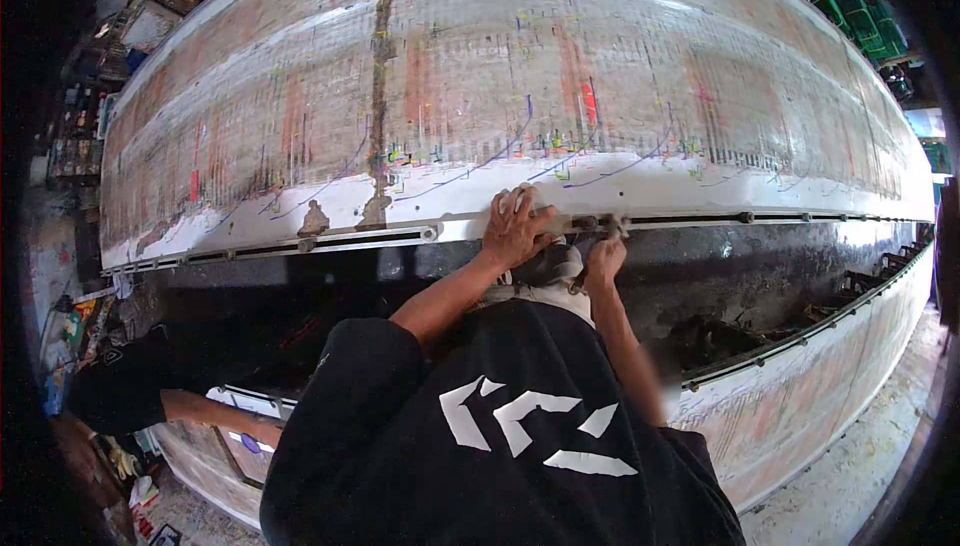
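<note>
My left hand rests at the near edge of the long printing table, its fingers bent and a little apart on the white border. The thumb reaches right along the metal rail that runs under this edge. Just right of it, my right hand is closed beside the rail, fingers pointing up. A small dark fitting sits on the rail between the two hands. Whatever my right fingers grip is too small and blurred to name.
Paint-stained, the table's top spans the far side. A second long table with a railed edge lies behind me, across a dark narrow aisle. At the left, another person's arm reaches over it. Green crates stand far right; cluttered shelves far left.
</note>
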Demonstrator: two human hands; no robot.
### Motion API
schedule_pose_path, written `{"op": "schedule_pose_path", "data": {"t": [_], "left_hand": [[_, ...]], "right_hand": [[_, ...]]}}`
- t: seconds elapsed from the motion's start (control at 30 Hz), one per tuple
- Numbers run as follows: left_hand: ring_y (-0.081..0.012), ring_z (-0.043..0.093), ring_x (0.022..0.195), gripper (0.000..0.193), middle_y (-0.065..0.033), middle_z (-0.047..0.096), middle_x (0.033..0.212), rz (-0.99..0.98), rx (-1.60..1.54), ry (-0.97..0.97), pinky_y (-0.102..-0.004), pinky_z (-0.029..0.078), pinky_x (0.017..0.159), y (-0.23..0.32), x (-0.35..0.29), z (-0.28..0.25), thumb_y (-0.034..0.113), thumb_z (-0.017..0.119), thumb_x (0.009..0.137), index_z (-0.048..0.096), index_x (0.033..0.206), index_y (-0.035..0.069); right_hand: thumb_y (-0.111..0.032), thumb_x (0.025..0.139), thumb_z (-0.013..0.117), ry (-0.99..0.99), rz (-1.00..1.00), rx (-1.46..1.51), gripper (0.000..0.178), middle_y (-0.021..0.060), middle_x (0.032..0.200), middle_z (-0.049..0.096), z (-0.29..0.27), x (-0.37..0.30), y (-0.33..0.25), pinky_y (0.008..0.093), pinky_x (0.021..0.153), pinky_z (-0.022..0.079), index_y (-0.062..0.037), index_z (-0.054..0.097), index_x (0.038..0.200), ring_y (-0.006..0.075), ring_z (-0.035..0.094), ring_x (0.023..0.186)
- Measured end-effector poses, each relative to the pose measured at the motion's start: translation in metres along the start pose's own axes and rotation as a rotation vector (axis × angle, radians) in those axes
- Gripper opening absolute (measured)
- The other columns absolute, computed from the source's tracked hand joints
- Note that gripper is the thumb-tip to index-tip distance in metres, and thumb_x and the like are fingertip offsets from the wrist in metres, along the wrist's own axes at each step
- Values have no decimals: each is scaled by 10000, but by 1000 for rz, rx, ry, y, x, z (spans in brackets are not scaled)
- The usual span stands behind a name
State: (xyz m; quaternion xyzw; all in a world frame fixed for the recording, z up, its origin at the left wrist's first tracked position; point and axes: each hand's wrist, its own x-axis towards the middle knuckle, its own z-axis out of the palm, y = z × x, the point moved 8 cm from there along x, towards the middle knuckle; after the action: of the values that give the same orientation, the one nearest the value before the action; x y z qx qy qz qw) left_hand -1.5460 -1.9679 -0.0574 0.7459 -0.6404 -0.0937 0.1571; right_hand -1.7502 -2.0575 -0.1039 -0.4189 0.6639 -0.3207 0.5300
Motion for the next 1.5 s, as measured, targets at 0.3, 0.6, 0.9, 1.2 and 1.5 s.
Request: {"op": "schedule_pose_path", "data": {"t": [0.3,0.6,0.9,1.2,1.5], "left_hand": [[-386,373,1418,541,-187,463,1454,27,47,121,-641,290,1144,-4,-5,-5,639,571,946,626,1331,263],[-393,372,1412,526,-184,445,1474,39,38,82,-638,281,1147,3,0,-5,624,574,952,613,1338,269],[-387,345,1439,558,-188,450,1485,39,33,86,-639,269,1153,1,0,1,644,559,949,609,1377,290],[-388,334,1466,576,-193,438,1520,8,5,44,-653,247,1174,0,0,0,658,515,967,605,1395,283],[-391,387,1410,513,-195,462,1469,37,11,91,-630,320,1119,6,0,-9,586,609,955,640,1351,261]], "right_hand": [[-294,1106,452,-201,89,159,457,31,642,519,15,17,36,381,497,367,-37,563,745,143,479,538],[-340,1116,369,-7,-126,-86,526,43,584,490,4,-5,-8,363,507,442,30,564,798,163,512,513],[-321,1104,430,-196,115,-85,483,99,580,540,14,17,44,411,509,419,54,611,860,222,501,488],[-347,1115,421,-98,86,-84,502,68,635,500,9,6,23,425,561,398,6,537,777,202,470,554],[-457,1078,464,-275,-291,-675,566,189,662,631,-27,14,-28,514,664,481,23,682,871,364,636,626]]}}
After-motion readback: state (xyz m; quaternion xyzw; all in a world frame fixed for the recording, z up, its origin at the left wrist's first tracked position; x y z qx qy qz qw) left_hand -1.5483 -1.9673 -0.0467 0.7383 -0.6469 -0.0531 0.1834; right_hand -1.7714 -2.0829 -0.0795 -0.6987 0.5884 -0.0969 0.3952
